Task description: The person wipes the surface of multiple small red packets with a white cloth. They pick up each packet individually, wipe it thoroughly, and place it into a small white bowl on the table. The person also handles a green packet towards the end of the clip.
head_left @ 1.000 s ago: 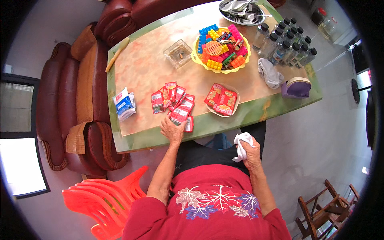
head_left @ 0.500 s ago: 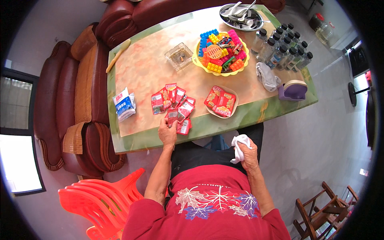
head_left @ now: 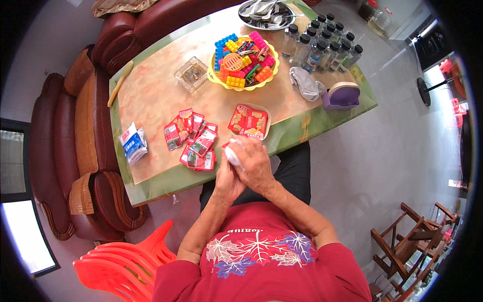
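My two hands meet just off the table's near edge. My right hand [head_left: 256, 163] presses a white cloth [head_left: 233, 157] against what my left hand [head_left: 229, 182] holds. A small red edge [head_left: 225, 145] shows beside the cloth, seemingly of a flat red packet; my fingers and the cloth hide the rest. Left of my hands, several flat red packets [head_left: 204, 142] lie in a loose, overlapping pile. More red packets [head_left: 246, 121] rest in a pale shallow dish [head_left: 268, 120] just beyond my hands.
On the table [head_left: 151, 95] are a blue-and-white bag [head_left: 134, 144], a glass ashtray [head_left: 192, 74], a yellow basket [head_left: 247, 88] of toy bricks, several clear bottles [head_left: 322, 48], a grey cloth [head_left: 306, 85], a purple box [head_left: 342, 98] and a tray of spoons [head_left: 266, 15]. Red plastic chairs [head_left: 121, 264] stand lower left.
My left hand has left the pile, apparently with a packet, and moved right. My right hand has brought the white cloth up from my lap to it. The view has shifted rightward.
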`<action>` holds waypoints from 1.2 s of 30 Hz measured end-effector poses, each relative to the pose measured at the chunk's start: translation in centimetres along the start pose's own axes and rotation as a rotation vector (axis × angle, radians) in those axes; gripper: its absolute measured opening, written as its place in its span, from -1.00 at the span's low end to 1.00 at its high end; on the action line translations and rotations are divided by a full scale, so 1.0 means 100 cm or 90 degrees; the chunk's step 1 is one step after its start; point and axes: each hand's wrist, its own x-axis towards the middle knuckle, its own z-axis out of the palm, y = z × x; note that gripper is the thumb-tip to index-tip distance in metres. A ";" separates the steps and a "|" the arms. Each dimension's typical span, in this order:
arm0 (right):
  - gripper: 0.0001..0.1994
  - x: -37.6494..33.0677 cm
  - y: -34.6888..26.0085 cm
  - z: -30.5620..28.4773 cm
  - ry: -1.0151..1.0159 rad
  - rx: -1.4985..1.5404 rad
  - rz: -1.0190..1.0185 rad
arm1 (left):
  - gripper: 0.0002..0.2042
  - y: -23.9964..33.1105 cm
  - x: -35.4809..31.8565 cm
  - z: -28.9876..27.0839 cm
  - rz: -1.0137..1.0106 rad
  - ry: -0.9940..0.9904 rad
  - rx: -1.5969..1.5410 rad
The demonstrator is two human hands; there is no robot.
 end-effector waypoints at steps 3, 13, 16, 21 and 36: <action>-0.57 -0.017 -0.015 -0.006 -0.034 -0.059 -0.088 | -0.27 0.004 0.002 -0.018 -0.087 -0.080 0.005; -0.62 0.008 -0.006 -0.001 0.084 -0.106 0.005 | -0.47 -0.011 -0.015 0.003 -0.070 -0.041 -0.011; -0.54 0.009 0.009 0.012 0.079 -0.109 0.153 | -0.50 -0.020 -0.014 0.003 -0.042 -0.098 -0.054; -0.39 -0.020 -0.009 0.007 -0.077 -0.054 -0.008 | -0.40 -0.002 -0.008 -0.004 0.051 -0.010 -0.031; -0.57 0.010 -0.002 -0.003 0.142 -0.032 0.025 | -0.61 -0.007 -0.012 0.012 0.103 -0.068 -0.036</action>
